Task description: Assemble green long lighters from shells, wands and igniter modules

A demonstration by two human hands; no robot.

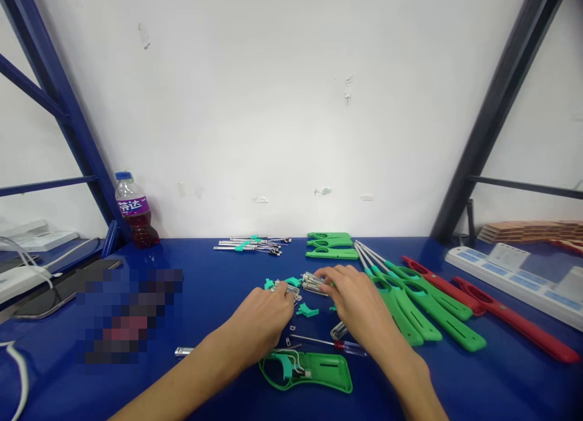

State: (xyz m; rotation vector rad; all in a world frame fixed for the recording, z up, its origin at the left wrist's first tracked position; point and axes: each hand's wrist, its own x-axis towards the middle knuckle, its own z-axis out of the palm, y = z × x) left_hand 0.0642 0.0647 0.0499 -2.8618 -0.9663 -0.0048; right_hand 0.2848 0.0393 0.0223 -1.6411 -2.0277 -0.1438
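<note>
My left hand rests knuckles-up on the blue table, fingers curled and pinching a small clear and metal part at its fingertips. My right hand lies palm-down just to the right. Its fingers close over a clear cylindrical part. Small green plastic pieces lie between the two hands. An open green handle shell with wires inside lies near my wrists. A small screwdriver lies under my right wrist.
Finished green lighters and red lighters fan out on the right. Green handle halves and metal tubes lie at the back. A purple drink bottle stands back left. A phone lies at left, a white tray at right.
</note>
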